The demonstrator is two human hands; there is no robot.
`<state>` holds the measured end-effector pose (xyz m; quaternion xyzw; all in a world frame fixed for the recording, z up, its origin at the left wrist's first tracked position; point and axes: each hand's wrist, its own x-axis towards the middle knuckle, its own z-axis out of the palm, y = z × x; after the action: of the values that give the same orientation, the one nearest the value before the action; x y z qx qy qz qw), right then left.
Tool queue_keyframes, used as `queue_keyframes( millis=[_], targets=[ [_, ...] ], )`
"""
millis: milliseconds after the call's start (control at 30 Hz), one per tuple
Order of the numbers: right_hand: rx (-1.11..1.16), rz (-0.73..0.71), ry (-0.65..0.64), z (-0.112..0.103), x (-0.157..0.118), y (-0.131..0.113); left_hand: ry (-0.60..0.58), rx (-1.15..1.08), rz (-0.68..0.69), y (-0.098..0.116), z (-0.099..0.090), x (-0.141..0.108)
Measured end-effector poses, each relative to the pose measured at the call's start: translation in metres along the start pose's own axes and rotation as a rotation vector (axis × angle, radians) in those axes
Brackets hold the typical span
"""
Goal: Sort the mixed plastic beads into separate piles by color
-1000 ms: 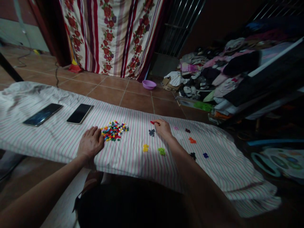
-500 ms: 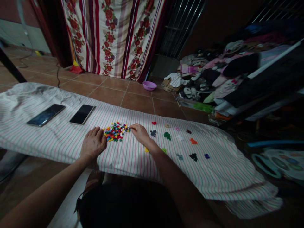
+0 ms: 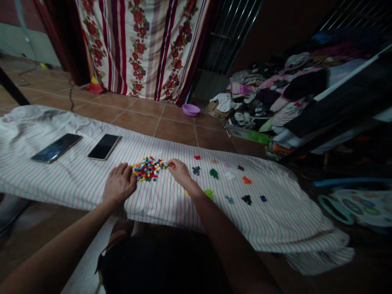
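A heap of small mixed-colour plastic pieces point(image 3: 149, 169) lies on the striped cloth point(image 3: 162, 200). My left hand point(image 3: 120, 183) rests flat against the heap's left side, fingers stretched out and holding nothing. At the heap's right edge, my right hand point(image 3: 180, 170) has thumb and forefinger pinched together low over the cloth; anything between them is too small to make out. Right of it lie small single-colour groups, among them a grey group point(image 3: 196, 170), a dark green group point(image 3: 213, 174), a red group point(image 3: 197, 157), an orange group point(image 3: 246, 180) and a black group point(image 3: 246, 199). My right forearm partly covers a yellow group point(image 3: 187, 192).
Two phones, a dark phone point(image 3: 57, 148) and a pale-edged phone point(image 3: 104, 147), lie on the cloth to the left. Beyond the cloth's far edge, a purple basin point(image 3: 191, 110) stands on the tiled floor. Piled clothes point(image 3: 269, 94) fill the back right.
The view has shifted slightly, so everything sits a little further left. Both hands stay nearly in place at the heap, and more of the lime-green group shows beside my right forearm.
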<state>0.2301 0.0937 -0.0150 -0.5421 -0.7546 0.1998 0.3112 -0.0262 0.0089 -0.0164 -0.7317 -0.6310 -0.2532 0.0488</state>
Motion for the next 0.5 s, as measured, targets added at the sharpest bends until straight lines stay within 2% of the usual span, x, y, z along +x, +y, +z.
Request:
queue_keyframes(
  millis=[367, 500],
  targets=[
    [0.217, 0.117, 0.043, -0.012, -0.005, 0.008, -0.004, 0.003, 0.031, 0.001, -0.005, 0.000],
    [0.252, 0.157, 0.090, -0.024, -0.006, 0.016, -0.028, 0.012, 0.049, -0.001, -0.005, 0.000]
  ],
)
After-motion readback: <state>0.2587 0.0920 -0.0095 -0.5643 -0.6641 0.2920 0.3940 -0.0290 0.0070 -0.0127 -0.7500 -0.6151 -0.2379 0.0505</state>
